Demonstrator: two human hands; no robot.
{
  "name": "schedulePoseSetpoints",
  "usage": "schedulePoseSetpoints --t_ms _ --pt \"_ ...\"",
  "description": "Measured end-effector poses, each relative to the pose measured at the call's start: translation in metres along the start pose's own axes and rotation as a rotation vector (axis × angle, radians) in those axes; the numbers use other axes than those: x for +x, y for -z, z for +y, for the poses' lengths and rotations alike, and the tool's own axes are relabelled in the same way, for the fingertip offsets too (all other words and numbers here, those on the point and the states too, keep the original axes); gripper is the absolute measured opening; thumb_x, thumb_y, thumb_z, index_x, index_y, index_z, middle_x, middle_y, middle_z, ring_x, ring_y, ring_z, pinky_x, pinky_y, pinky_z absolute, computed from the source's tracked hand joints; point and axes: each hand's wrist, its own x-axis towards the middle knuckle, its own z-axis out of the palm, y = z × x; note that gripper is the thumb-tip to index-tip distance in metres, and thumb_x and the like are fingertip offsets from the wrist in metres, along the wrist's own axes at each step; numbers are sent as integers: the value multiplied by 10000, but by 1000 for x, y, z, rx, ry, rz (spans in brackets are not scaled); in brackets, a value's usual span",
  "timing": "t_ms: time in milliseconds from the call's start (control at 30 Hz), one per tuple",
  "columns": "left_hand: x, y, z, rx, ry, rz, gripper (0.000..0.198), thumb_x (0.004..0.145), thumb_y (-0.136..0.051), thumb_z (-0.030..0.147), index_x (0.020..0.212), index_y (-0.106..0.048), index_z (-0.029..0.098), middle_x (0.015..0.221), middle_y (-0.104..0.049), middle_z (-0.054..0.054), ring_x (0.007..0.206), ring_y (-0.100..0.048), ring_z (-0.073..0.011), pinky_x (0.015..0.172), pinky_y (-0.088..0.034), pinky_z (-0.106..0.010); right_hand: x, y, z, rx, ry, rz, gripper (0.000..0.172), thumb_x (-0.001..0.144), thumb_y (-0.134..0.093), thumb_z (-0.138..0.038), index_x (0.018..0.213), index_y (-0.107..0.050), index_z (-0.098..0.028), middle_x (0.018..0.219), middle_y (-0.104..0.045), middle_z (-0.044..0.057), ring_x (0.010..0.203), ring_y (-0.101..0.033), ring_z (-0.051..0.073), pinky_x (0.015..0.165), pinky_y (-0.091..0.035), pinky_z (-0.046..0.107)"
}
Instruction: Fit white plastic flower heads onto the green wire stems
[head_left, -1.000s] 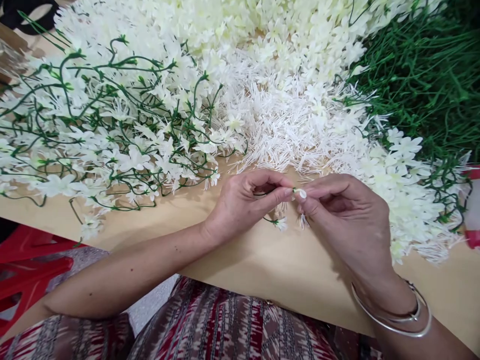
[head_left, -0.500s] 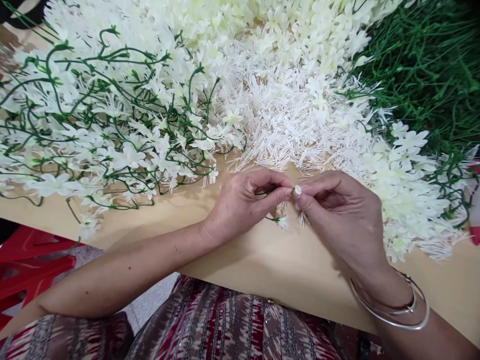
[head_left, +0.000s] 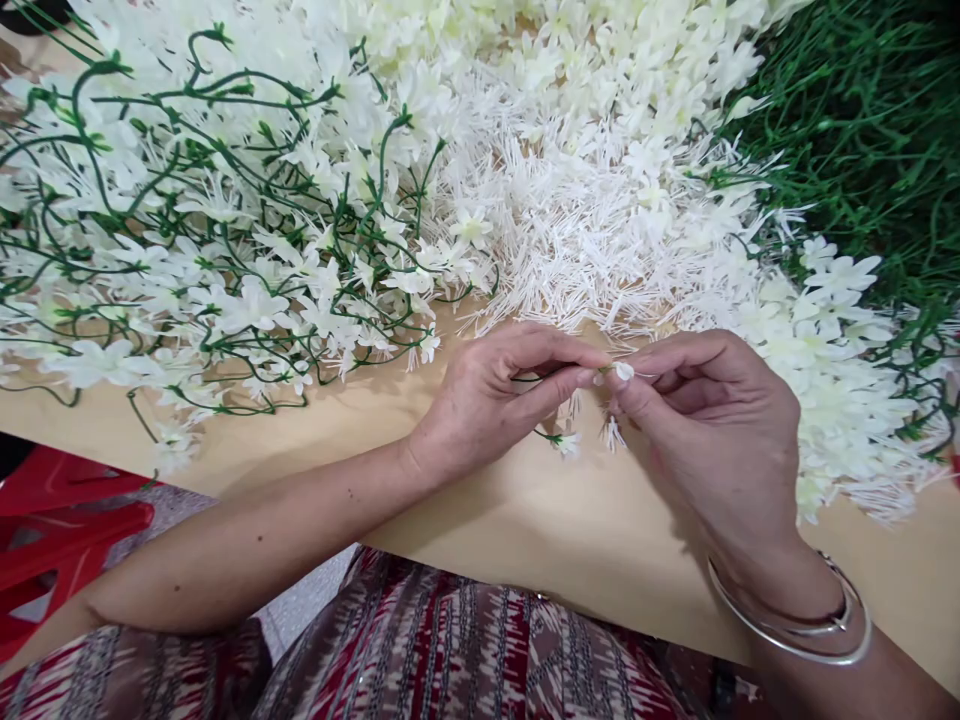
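My left hand is closed in a pinch on a thin green stem that ends in a small white flower hanging below my fingers. My right hand is also pinched, holding a small white flower piece right at the tip of that stem, fingertip to fingertip with the left. A tuft of white stamens pokes out under my right palm. Both hands hover just above the tan table.
Finished sprays of white flowers on green stems lie at the left. A heap of white stamens sits ahead, loose cream petals at the right, bare green stems at far right. A red stool stands lower left.
My hands stay pinched together at the same spot; the right fingers have shifted slightly, and the white piece shows more between the fingertips. The view has drifted a little.
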Motion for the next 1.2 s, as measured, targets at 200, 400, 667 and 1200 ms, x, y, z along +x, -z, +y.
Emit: schedulePoseSetpoints --t_ms 200,400,667,1200 --pt "-1 -4 2 -216 169 33 342 881 -869 458 978 -790 140 905 -816 -64 740 -738 -130 631 -592 -204 -1 0 1 19 -49 46 271 724 -970 -262 812 -713 -267 681 -704 -35 529 -628 132 431 -473 251" --pt "1 -3 3 -221 140 16 298 869 -882 425 922 -801 144 877 -820 -39 759 -736 -103 743 -603 -192 -1 4 7 83 -82 -3 179 764 -909 -202 855 -774 -277 710 -758 -27 585 -697 146 502 -535 257" --pt "-1 -1 0 -148 148 13 198 970 -763 343 972 -726 148 833 -802 -33 752 -762 -121 695 -600 -194 0 7 11 135 -44 -81 137 856 -880 -315 851 -750 -272 942 -787 9 768 -723 143 688 -618 290" --pt "-2 -2 1 -157 160 -13 422 906 -806 576 930 -731 161 770 -783 -40 703 -743 -140 722 -642 -259 0 7 1 142 -55 -120 128 835 -885 -254 840 -757 -249 721 -767 -21 614 -713 140 548 -564 251"
